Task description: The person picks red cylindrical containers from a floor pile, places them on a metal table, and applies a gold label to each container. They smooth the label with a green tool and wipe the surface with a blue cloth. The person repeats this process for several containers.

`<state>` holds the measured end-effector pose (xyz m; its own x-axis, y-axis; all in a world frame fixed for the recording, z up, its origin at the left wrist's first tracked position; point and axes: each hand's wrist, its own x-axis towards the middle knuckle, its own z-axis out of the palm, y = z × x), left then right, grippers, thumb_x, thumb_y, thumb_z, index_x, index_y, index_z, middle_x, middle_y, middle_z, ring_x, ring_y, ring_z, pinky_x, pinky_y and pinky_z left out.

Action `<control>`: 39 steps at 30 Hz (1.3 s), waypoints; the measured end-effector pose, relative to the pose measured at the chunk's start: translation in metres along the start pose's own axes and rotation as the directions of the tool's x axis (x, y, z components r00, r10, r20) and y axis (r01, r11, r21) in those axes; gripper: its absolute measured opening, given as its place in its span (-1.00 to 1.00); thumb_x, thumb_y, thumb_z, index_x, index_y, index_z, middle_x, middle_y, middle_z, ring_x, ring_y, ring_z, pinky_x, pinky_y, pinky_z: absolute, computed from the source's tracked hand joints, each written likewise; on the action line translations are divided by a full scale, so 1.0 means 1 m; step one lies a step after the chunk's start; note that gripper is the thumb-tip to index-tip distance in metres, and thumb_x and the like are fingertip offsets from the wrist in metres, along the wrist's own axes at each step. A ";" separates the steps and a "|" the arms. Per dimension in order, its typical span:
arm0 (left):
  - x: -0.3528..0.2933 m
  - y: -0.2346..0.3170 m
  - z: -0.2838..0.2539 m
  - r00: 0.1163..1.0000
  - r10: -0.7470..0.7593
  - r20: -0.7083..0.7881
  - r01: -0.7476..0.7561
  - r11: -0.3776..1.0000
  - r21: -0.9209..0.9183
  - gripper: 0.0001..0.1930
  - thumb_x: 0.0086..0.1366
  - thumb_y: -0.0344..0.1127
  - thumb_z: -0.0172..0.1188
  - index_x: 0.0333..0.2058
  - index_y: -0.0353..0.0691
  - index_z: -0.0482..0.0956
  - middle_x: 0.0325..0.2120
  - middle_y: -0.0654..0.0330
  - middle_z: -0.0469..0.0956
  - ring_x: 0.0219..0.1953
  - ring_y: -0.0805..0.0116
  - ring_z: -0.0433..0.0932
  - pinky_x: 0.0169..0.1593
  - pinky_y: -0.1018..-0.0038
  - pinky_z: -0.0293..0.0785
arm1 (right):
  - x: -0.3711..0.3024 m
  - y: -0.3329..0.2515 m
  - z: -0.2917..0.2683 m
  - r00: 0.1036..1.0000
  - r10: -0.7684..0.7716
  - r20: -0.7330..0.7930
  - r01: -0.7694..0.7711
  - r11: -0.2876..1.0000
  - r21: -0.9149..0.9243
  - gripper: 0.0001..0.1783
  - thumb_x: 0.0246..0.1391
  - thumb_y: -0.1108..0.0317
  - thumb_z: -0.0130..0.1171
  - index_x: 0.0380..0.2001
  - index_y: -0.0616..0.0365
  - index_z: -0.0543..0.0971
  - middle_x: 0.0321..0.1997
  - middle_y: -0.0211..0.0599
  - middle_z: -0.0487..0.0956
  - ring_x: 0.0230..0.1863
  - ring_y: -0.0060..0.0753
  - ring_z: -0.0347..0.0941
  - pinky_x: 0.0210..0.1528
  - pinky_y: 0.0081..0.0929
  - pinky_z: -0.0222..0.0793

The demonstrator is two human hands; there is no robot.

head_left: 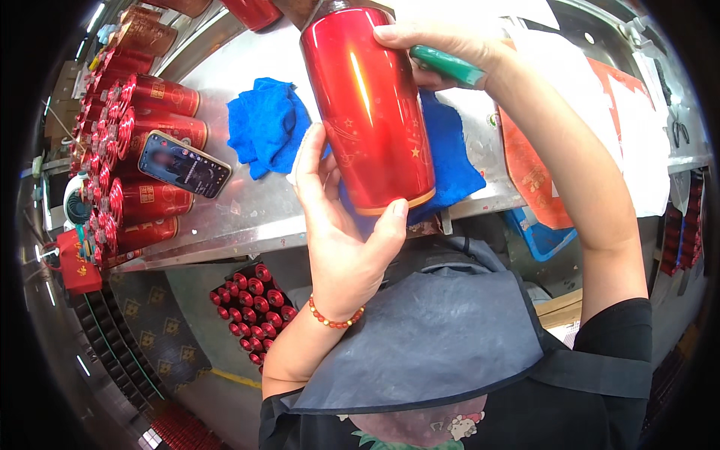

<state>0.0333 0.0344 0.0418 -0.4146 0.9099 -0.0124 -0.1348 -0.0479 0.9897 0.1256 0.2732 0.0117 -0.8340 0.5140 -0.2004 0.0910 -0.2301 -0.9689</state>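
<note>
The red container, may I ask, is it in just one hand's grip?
No, the left hand holds the red container near its base, the right hand near its top.

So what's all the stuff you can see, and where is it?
Table: one, silver, across the middle
Held canister: one, red with gold patterns, top centre
Other canisters: many, red, mostly table's left
Phone: one, dark screen, by those canisters
Cloth: two patches, blue, either side of held canister
Patterned sheet: one, orange-red, table's right
White sheet: one or more, white, far right
Pliers: one pair, dark, far right
Plastic tub: one, blue, below table's right
Ringed pieces: many, red, below table's left
Beaded bracelet: one, red and gold, left wrist
Bangle: one, green, right wrist
Apron: one, grey, bottom centre
Left fingers: one set, bare, held canister's lower end
Right fingers: one set, bare, its upper end
</note>
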 end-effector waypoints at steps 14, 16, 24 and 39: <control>0.001 0.000 -0.001 1.000 -0.019 -0.013 0.019 0.999 -0.034 -0.03 0.15 -0.43 0.32 0.44 -0.33 -0.08 0.31 0.02 0.15 0.33 0.21 0.23 0.42 0.25 0.14 | 0.012 0.008 -0.008 0.997 0.012 0.075 -0.014 1.000 0.028 -0.45 -0.05 -0.25 0.48 -0.54 0.02 0.61 -0.73 -0.49 0.44 -0.72 -0.73 0.34 -0.66 -0.76 0.15; 0.000 0.000 0.002 1.000 -0.015 -0.020 0.014 1.000 -0.015 -0.03 0.14 -0.44 0.32 0.44 -0.34 -0.08 0.31 0.01 0.14 0.33 0.21 0.23 0.41 0.25 0.15 | 0.013 0.008 -0.008 0.996 0.004 0.089 -0.006 1.000 0.022 -0.45 -0.04 -0.24 0.48 -0.53 0.03 0.60 -0.73 -0.49 0.44 -0.72 -0.73 0.34 -0.66 -0.77 0.15; -0.027 -0.020 -0.027 0.791 0.585 0.180 -0.551 0.552 0.626 -0.52 0.12 -0.49 0.25 0.07 -0.38 0.58 0.04 -0.09 0.57 0.08 0.00 0.54 0.21 0.24 0.41 | 0.012 0.026 -0.020 0.989 0.002 0.149 -0.035 0.975 0.219 -0.52 0.07 -0.11 0.45 -0.49 0.10 0.58 -0.67 -0.36 0.51 -0.70 -0.68 0.39 -0.76 -0.79 0.15; -0.025 -0.017 -0.042 0.609 0.656 0.445 -0.706 0.193 0.681 -0.69 0.09 -0.54 0.27 -0.15 -0.25 0.76 -0.08 0.12 0.67 -0.06 0.17 0.64 -0.04 0.39 0.64 | -0.009 -0.030 -0.018 0.996 0.088 0.031 -0.077 0.964 -0.253 -0.27 -0.03 -0.36 0.40 -0.22 0.16 0.59 -0.41 -0.31 0.65 -0.47 -0.63 0.54 -0.52 -0.68 0.40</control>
<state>0.0079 -0.0049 0.0189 0.0598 0.7062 0.7054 0.8796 -0.3714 0.2972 0.1402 0.2905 0.0403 -0.8393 0.4661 -0.2800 0.2897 -0.0524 -0.9557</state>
